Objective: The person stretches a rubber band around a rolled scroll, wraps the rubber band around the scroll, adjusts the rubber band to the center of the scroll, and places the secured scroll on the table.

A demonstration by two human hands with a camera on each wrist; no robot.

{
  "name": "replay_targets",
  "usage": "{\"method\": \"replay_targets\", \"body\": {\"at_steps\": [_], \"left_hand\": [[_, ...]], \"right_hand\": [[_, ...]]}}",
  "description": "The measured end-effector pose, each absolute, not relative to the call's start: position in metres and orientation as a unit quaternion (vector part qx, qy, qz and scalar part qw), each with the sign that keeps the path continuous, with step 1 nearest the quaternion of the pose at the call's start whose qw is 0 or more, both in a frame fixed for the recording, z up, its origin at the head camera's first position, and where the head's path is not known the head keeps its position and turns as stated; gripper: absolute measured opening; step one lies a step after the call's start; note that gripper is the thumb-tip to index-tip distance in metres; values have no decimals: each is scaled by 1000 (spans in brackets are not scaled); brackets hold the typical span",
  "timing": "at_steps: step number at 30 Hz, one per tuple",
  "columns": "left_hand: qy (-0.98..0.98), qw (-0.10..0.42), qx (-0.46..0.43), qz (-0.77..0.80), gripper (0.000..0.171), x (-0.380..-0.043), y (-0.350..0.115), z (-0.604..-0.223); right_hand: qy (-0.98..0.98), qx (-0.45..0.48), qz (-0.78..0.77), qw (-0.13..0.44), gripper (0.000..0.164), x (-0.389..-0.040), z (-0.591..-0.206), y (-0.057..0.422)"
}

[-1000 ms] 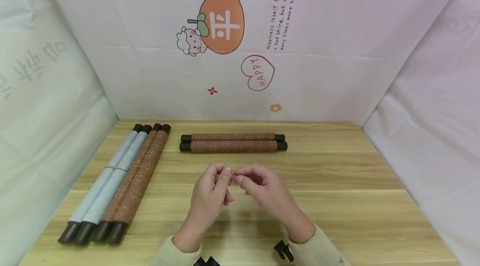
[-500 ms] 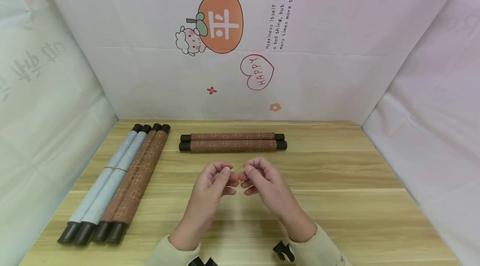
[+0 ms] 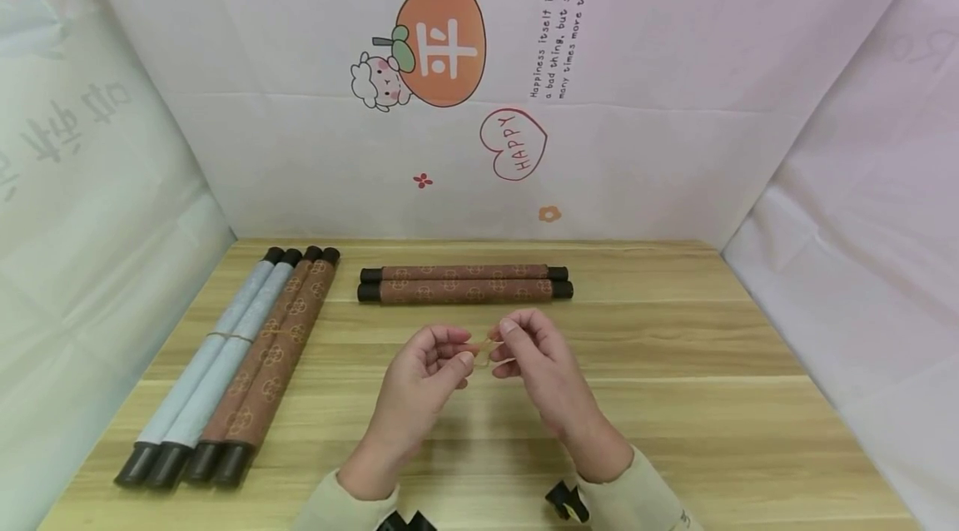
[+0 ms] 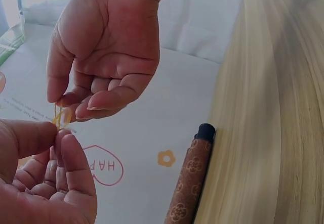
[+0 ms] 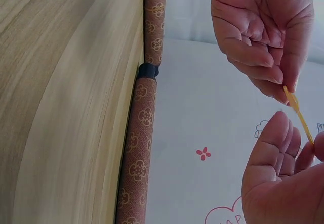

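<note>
A thin yellow rubber band (image 3: 483,352) spans the small gap between both hands above the middle of the table. My left hand (image 3: 419,385) pinches one end of it between thumb and fingertip. The other end is pinched by my right hand (image 3: 543,373). In the left wrist view the rubber band (image 4: 59,117) looks doubled into strands, and in the right wrist view it (image 5: 302,118) is drawn out nearly straight. Beyond the hands, two brown scrolls (image 3: 468,290) with black end knobs lie side by side across the table.
At the left lie two light-blue scrolls (image 3: 217,348) and two brown scrolls (image 3: 273,356), bands around their middles. Printed white cloth (image 3: 637,165) closes off the back and sides of the wooden table (image 3: 712,398). Black camera mounts (image 3: 565,502) sit at the sleeves.
The hands have drawn slightly apart, the right one moving up and right. The rubber band between them is now spread and more visible. The scrolls have stayed in place.
</note>
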State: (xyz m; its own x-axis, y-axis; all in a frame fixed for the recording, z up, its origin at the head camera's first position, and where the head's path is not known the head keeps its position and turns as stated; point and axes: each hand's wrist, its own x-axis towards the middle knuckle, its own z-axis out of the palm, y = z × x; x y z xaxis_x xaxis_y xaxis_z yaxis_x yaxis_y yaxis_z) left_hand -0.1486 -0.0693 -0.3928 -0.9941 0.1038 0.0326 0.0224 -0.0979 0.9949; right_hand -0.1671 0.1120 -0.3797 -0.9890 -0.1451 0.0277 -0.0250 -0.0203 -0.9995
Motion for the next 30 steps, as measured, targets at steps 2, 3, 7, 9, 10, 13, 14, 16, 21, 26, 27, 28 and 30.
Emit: {"method": "replay_targets", "body": {"at_steps": [2, 3, 7, 9, 10, 13, 14, 16, 21, 26, 27, 28, 30], "left_hand": [[670, 28, 38, 741, 23, -149, -69, -392], [669, 27, 33, 742, 22, -149, -69, -392], [647, 18, 10, 762, 20, -149, -69, -390], [633, 14, 3, 774, 18, -150, -70, -390], [626, 14, 2, 780, 18, -150, -70, -390], [615, 15, 1, 788, 20, -150, -70, -390], [613, 16, 1, 790, 20, -150, -70, -390], [612, 18, 4, 791, 22, -150, -70, -390], [609, 20, 16, 793, 26, -151, -69, -390], [608, 10, 40, 793, 25, -151, -69, -387], [611, 7, 46, 790, 25, -152, -69, -387], [616, 5, 51, 786, 25, -152, -69, -386], [628, 3, 59, 776, 24, -152, -69, -386]], "right_hand": [[693, -59, -717, 39, 22, -167, -379, 112], [692, -58, -719, 38, 21, -167, -379, 112], [681, -50, -730, 34, 16, -167, -379, 113], [675, -48, -736, 30, 13, -168, -379, 113], [670, -47, -740, 28, 13, -168, -378, 113], [650, -48, -758, 25, 12, -168, -377, 113], [641, -50, -765, 26, 11, -168, -377, 113], [623, -53, -780, 32, 9, -168, -377, 113], [617, -68, -780, 74, 17, -166, -377, 113], [678, -109, -714, 137, 24, -166, -381, 114], [692, -122, -695, 149, 24, -165, -381, 115], [704, -137, -678, 159, 27, -165, -382, 115], [720, -159, -655, 167, 34, -164, -382, 115]]}}
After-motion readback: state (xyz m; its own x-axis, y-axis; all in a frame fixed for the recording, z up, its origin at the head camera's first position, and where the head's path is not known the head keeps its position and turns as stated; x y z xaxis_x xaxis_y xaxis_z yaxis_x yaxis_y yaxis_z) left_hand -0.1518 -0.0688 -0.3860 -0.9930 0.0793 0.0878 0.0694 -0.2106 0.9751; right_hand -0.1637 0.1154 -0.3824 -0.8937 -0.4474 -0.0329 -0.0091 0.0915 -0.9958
